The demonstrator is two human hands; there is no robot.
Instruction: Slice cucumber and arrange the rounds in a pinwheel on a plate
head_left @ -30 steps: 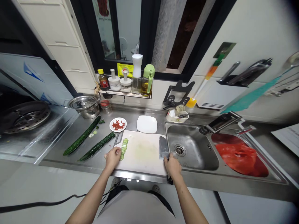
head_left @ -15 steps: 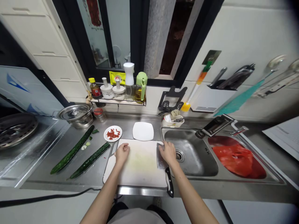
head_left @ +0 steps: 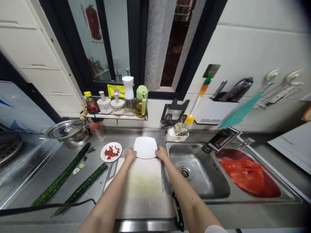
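A white, rounded-square plate (head_left: 145, 147) lies just behind the white cutting board (head_left: 142, 202). My left hand (head_left: 130, 155) grips its left edge, thumb on the rim. On the opposite side my right hand (head_left: 161, 153) holds the right edge the same way. Faint greenish stains mark the board. A kitchen knife (head_left: 178, 210) with a black riveted handle rests along the board's right side; my right forearm covers part of its blade. To the left of my left hand stands a round white plate (head_left: 103, 156) with chopped red pieces.
Two long cucumbers (head_left: 63, 174) lie on the left counter, with garlic cloves (head_left: 76, 170) between them. Behind are a lidded steel pot (head_left: 69, 132) and a rack with bottles. A sink (head_left: 199, 171) is at the right; its side basin contains a red plastic bag (head_left: 243, 174).
Both hands have moved forward, the left from the board's left side and the right from the knife blade, onto the plate's edges. The camera view has shifted, so the scene sits lower.
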